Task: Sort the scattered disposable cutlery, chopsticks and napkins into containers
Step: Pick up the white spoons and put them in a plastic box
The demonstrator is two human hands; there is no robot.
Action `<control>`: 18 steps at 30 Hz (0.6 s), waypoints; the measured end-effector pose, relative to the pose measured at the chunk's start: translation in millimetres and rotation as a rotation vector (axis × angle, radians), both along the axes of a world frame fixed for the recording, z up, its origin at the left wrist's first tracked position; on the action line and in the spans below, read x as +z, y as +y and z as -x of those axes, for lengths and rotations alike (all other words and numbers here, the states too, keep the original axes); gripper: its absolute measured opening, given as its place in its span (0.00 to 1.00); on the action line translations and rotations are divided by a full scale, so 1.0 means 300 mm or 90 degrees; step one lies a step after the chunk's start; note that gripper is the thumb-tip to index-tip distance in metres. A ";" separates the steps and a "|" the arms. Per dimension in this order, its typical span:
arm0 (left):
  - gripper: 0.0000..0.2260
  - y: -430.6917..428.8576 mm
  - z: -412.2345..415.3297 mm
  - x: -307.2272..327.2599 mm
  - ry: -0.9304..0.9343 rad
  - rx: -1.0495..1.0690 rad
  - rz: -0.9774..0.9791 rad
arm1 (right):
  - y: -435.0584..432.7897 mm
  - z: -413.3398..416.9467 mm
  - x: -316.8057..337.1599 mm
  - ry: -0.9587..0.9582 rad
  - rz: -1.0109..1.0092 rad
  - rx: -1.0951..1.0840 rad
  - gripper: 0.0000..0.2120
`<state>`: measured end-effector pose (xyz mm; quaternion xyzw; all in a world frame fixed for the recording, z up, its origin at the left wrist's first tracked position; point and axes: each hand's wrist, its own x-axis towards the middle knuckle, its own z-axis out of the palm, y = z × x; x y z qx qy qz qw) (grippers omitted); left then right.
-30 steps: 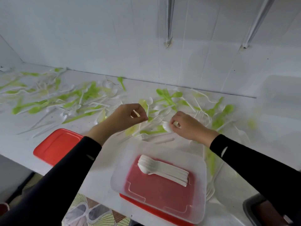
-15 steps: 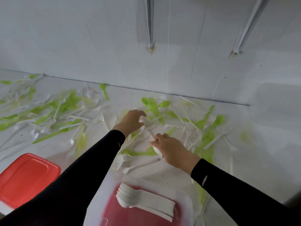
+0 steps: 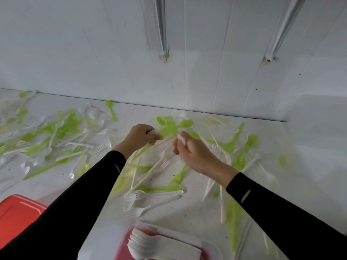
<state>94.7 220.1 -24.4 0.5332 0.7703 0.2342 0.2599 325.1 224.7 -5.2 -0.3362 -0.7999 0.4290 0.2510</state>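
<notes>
Fingers [image 3: 153, 137] of our left hand [image 3: 139, 136] are curled round a white spoon [image 3: 155, 131], with its bowl showing just past the thumb. Our right hand [image 3: 195, 152] pinches a second white spoon [image 3: 181, 138] at its fingertips. Both hands hang over the far part of the tabletop [image 3: 187, 212], close to each other but apart, above a tangle of green spoons [image 3: 169, 126] and white forks [image 3: 163, 163].

The stack of white spoons [image 3: 159, 246] lies in the clear container [image 3: 214, 245] at the near edge, bowls to the left, well apart from our hands. A red lid [image 3: 16, 212] lies off to the left.

The step in hand, as we judge it, is gathering white spoons for that stack. To do it well, we should check that each piece has a bowl and not tines, since white forks lie all through this heap. We might turn both spoons the same way in the hand before carrying them. Then we can lay them on the stack bowl over bowl, handles to the right, so they nest flat. These pieces look thin and light, so a loose grip near the neck should serve, and a low release should keep the stack from sliding.
</notes>
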 end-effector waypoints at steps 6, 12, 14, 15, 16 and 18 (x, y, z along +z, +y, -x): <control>0.09 0.004 0.042 -0.015 -0.228 0.060 -0.064 | 0.229 0.056 -0.033 -0.073 0.107 -0.232 0.11; 0.11 0.051 0.124 -0.042 0.119 0.137 -0.104 | 0.346 0.139 -0.098 -0.312 0.094 -0.277 0.15; 0.16 0.046 0.137 -0.068 0.126 0.082 -0.053 | 0.337 0.151 -0.112 -0.360 0.110 -0.291 0.22; 0.18 0.043 0.139 -0.084 0.132 0.059 -0.033 | 0.330 0.162 -0.119 -0.373 0.117 -0.301 0.27; 0.20 0.039 0.139 -0.100 0.140 0.038 -0.016 | 0.321 0.171 -0.126 -0.381 0.123 -0.310 0.30; 0.18 0.038 0.131 -0.116 0.140 0.022 0.015 | 0.309 0.190 -0.137 -0.385 0.111 -0.324 0.35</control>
